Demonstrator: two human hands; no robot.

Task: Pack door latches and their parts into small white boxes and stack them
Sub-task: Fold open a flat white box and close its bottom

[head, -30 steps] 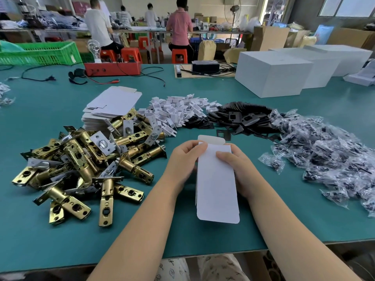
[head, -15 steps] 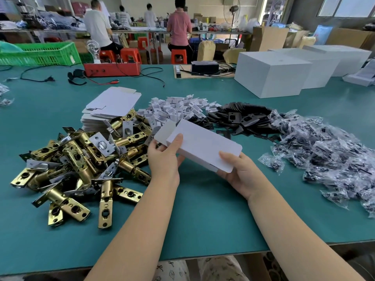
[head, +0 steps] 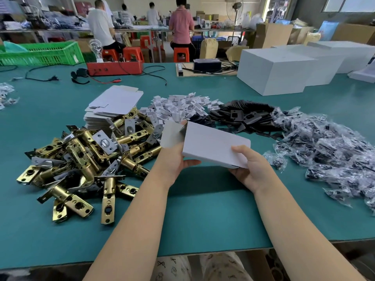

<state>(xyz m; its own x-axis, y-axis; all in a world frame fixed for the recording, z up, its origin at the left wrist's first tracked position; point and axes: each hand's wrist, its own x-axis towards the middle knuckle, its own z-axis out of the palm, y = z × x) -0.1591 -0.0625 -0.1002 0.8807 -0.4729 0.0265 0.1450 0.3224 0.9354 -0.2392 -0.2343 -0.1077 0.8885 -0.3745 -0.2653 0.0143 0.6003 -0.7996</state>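
A second ago the small white cardboard box blank (head: 215, 148) lay flat and lengthwise between the hands; now it is popped into a shallow rectangular sleeve, turned crosswise and held clear of the teal green table mat (head: 203, 209), so forming is largely done and filling probably comes next. The left hand (head: 174, 161) is closed on the sleeve's left end, where a grey-backed end flap (head: 171, 134) stands open; the right hand (head: 248, 167) pinches the right end, thumb on top. The heap of brass-coloured door latches (head: 85, 159) lies just left, the stack of flat white box blanks (head: 113, 106) behind it. Whether the far end is tucked shut cannot be told, since the right palm hides it, and the box's inside faces away. The clear bags of dark small parts (head: 328, 151) run off the right edge, contents too blurred to name
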